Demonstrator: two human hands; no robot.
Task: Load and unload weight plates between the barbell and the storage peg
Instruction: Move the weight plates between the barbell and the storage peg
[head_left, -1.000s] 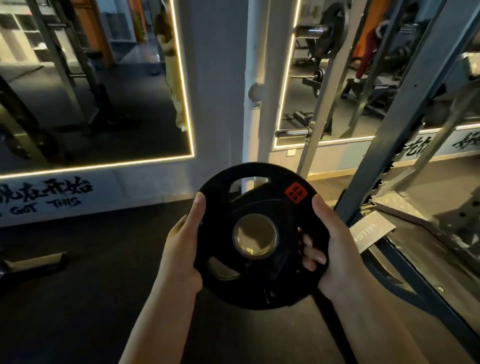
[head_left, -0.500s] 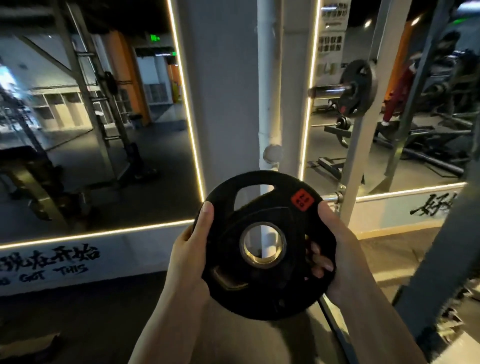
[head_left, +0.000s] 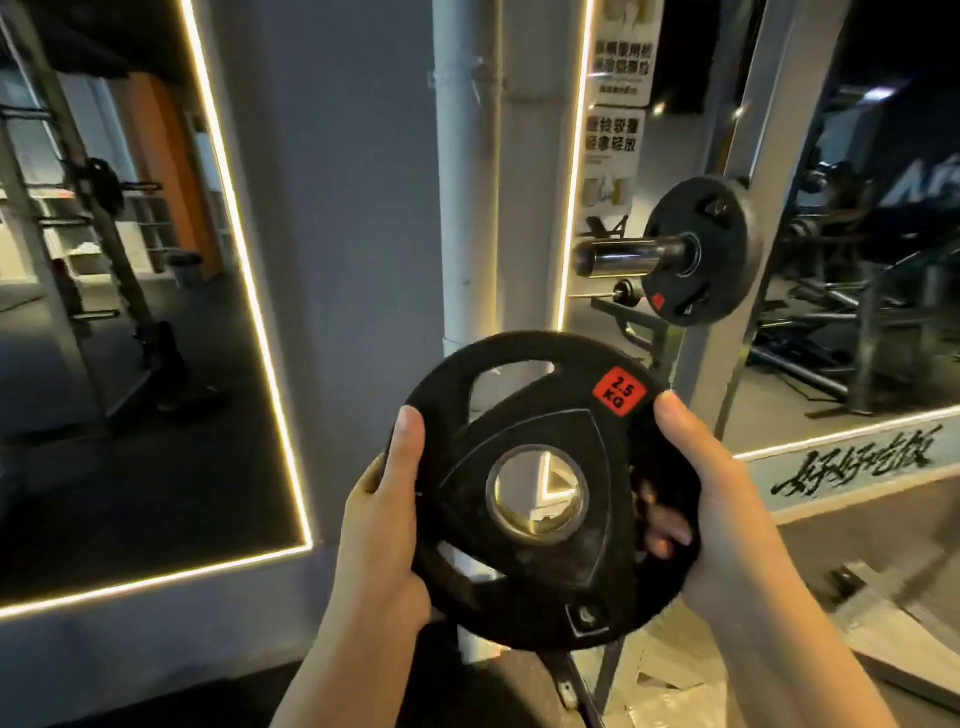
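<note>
I hold a black 2.5 kg weight plate with a red label upright in front of my chest. My left hand grips its left rim, thumb on the face. My right hand grips the right rim, fingers curled through a cut-out. Up and to the right, the chrome barbell sleeve points toward me, with another black plate loaded on it. No storage peg is in view.
A grey rack upright stands just behind the loaded plate. A white pipe runs down the grey wall between two lit mirrors. The rack's base and metal floor plates lie at lower right.
My view has risen and come closer; the barbell sleeve and its plate now sit larger and nearer. Both hands keep the same grip on the plate.
</note>
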